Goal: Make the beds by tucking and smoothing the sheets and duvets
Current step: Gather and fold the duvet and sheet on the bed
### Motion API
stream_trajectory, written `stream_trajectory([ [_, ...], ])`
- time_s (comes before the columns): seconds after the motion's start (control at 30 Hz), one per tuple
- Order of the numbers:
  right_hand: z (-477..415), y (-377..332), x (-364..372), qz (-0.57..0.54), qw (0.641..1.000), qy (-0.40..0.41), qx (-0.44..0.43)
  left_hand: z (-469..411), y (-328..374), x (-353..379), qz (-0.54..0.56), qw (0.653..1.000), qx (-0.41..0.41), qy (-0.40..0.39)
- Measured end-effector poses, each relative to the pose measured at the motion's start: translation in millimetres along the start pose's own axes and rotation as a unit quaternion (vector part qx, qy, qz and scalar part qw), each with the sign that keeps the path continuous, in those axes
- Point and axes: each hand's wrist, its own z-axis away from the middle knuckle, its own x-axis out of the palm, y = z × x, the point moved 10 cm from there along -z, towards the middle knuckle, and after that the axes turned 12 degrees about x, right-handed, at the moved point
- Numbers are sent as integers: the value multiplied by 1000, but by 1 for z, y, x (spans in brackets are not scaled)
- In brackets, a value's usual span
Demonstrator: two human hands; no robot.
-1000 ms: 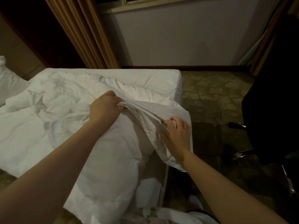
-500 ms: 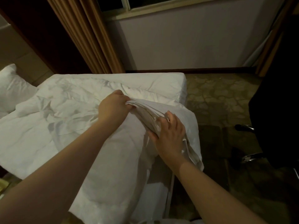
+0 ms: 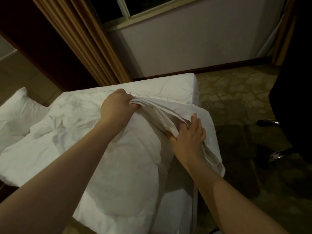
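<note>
White cotton fills the middle of the view: a rumpled duvet (image 3: 118, 157) lies heaped over the bed (image 3: 184, 85), spreading from the centre out toward eight o'clock and spilling over the near corner at six o'clock. One edge of it is gathered into a thick band of folds that runs from the centre toward four o'clock, raised off the bed. The left hand (image 3: 118, 105) has the upper end of that band; its grip is a tight fist, fingers curled right round the bunched cloth. The right hand (image 3: 189, 137) takes the band lower down, toward four o'clock; its grip is looser, the thumb tucked under the folds and the fingers laid fairly straight across the top, so the cloth is pinched between them. Below that hand the loose end of the duvet hangs past the bed's side, over the patterned carpet (image 3: 236, 92). A white pillow (image 3: 18, 114) lies at nine o'clock, touching the duvet's far edge. Tan curtains (image 3: 87, 39) hang at eleven o'clock, a window sill (image 3: 152, 12) crosses at twelve, and a dark chair (image 3: 290, 98) with chrome legs stands at three o'clock, well apart from the bed.
</note>
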Motion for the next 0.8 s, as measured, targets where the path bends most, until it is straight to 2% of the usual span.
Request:
stream_trajectory([
  [0.17,-3,-5,8,36,999,-30,-6,-3,-5,-13,-19,999,8,25],
  [0.33,-7,7,-8,38,998,26,-29,-10,-26,-35,-34,998,-1,60],
  [0.43,3,11,5,87,995,-14,-45,-14,-35,-41,-37,997,-11,68],
  [0.57,12,18,23,112,991,-65,-14,-15,-38,-44,-39,996,-7,76],
  [0.67,15,10,31,90,992,-94,2,-12,-41,-43,-31,996,-20,81],
  [0.8,8,-17,14,19,998,-48,-20,-9,-33,-40,-19,996,-27,78],
])
